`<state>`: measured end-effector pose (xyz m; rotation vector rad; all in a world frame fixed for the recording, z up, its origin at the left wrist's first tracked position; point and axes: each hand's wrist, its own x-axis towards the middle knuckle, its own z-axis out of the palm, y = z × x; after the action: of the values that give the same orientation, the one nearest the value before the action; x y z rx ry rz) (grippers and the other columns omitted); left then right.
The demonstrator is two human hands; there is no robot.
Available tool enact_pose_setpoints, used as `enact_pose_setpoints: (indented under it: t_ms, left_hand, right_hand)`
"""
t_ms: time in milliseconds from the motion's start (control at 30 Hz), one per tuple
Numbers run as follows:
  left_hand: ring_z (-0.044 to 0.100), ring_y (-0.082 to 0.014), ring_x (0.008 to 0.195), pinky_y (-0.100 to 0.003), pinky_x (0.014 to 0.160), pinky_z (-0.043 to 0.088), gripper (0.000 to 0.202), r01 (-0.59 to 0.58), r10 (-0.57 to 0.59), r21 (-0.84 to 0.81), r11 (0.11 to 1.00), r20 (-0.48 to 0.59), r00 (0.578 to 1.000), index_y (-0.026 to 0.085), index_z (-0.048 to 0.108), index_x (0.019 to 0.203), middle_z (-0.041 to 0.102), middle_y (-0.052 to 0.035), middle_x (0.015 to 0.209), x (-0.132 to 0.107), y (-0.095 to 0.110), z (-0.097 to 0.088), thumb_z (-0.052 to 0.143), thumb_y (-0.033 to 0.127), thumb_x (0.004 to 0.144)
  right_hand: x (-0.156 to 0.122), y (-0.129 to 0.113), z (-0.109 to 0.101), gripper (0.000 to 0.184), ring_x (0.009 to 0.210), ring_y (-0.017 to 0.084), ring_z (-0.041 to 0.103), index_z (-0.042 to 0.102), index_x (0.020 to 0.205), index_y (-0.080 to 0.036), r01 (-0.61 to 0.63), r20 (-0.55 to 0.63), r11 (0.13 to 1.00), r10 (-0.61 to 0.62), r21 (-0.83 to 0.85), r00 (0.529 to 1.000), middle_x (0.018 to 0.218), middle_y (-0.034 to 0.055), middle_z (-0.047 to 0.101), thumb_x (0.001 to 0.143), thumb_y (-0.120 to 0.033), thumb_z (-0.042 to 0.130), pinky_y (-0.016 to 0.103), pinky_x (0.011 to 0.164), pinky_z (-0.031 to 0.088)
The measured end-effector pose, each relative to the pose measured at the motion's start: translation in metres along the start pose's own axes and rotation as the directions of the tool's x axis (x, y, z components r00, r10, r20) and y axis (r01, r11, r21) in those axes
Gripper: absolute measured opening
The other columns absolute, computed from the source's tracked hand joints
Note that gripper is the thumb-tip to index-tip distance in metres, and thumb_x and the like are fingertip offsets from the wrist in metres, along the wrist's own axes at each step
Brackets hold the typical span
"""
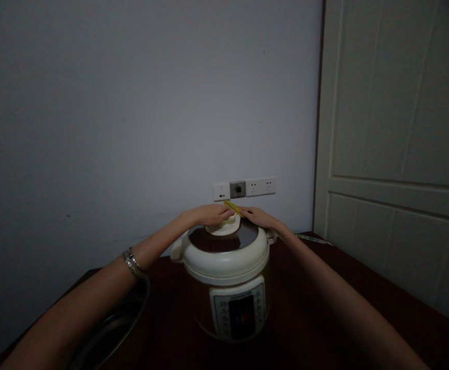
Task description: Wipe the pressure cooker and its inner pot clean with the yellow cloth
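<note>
Head view: my left hand (210, 215) drapes over the white lid knob (224, 227), and my right hand (258, 218) reaches a yellow strip (232, 208) between the fingers (220, 211); I cannot tell whether they grip or merely rest. Below them, the electric pressure cooker (226, 259) sits on the counter (317, 288). A slip could drop the strip behind it.

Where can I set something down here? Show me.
Bare dark wood tabletop shows right of the white electric pressure cooker, between the right forearm and the white door. Left front is crowded: a round dark metal tray lies under the left forearm. The left hand and right hand crowd the cooker's lid.
</note>
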<state>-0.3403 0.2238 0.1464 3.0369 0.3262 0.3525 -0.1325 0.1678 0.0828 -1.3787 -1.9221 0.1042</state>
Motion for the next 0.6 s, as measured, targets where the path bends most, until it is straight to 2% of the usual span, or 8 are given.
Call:
enact_pose_setpoints:
  t_ms: [133,233,333,400,500,600]
  left_hand:
    - [0.047,-0.0185,0.117,-0.028,0.101,0.030,0.047,-0.088,0.090,-0.109,0.990,0.014,0.996,0.011,0.050,0.121,0.052,-0.0133,0.129,0.003,-0.001,0.007,0.024,0.037,0.091]
    - [0.048,-0.0191,0.116,-0.029,0.102,0.030,0.047,-0.100,0.101,-0.145,0.984,0.001,0.995,0.012,0.052,0.118,0.054,-0.0126,0.127,0.003,-0.004,0.009,0.025,0.039,0.091]
    - [0.053,-0.0199,0.109,-0.030,0.098,0.034,0.047,-0.035,0.036,-0.195,0.980,0.002,0.999,0.012,0.056,0.110,0.059,-0.0125,0.119,0.001,-0.006,0.009,0.024,0.041,0.091]
    - [0.052,-0.0199,0.110,-0.030,0.098,0.034,0.047,0.009,-0.018,-0.253,0.967,-0.032,0.999,0.013,0.057,0.109,0.059,-0.0116,0.120,-0.001,-0.007,0.009,0.024,0.042,0.090]
    - [0.051,-0.0204,0.112,-0.031,0.099,0.034,0.048,0.059,-0.112,-0.348,0.936,-0.137,0.984,0.014,0.057,0.111,0.058,-0.0117,0.123,-0.004,-0.013,0.009,0.026,0.044,0.089]
    - [0.055,-0.0215,0.108,-0.033,0.094,0.038,0.054,0.109,-0.224,-0.439,0.892,-0.220,0.949,0.011,0.056,0.112,0.059,-0.0139,0.121,-0.009,-0.026,0.011,0.023,0.046,0.088]
  right_hand:
    - [-0.001,-0.003,-0.004,0.039,0.108,0.020,0.058,0.061,0.115,-0.021,-0.021,0.026,0.999,0.022,-0.045,0.999,0.120,0.0027,0.061,0.091,-0.037,0.036,0.042,0.098,0.040]
    - [-0.019,-0.018,-0.003,0.038,0.111,0.021,0.056,0.062,0.114,-0.020,0.005,-0.001,0.991,-0.005,-0.135,1.000,0.120,0.0045,0.061,0.091,-0.035,0.036,0.042,0.099,0.040]
    - [-0.047,-0.041,0.006,0.039,0.116,0.023,0.053,0.062,0.115,-0.014,-0.032,-0.121,0.968,0.002,-0.249,0.993,0.122,0.0107,0.059,0.090,-0.032,0.038,0.043,0.101,0.037]
    - [-0.070,-0.060,0.016,0.040,0.118,0.024,0.050,0.061,0.115,-0.011,-0.054,-0.200,0.956,-0.005,-0.290,0.980,0.123,0.0137,0.057,0.090,-0.032,0.039,0.043,0.103,0.036]
    - [-0.105,-0.087,0.031,0.039,0.123,0.023,0.046,0.060,0.118,-0.016,-0.003,-0.239,0.961,-0.066,-0.278,0.969,0.128,0.0105,0.053,0.091,-0.035,0.039,0.044,0.105,0.034]
    - [-0.126,-0.098,0.038,0.040,0.128,0.021,0.039,0.053,0.125,-0.021,0.006,-0.256,0.970,-0.071,-0.244,0.964,0.134,0.0065,0.048,0.091,-0.036,0.039,0.046,0.107,0.030]
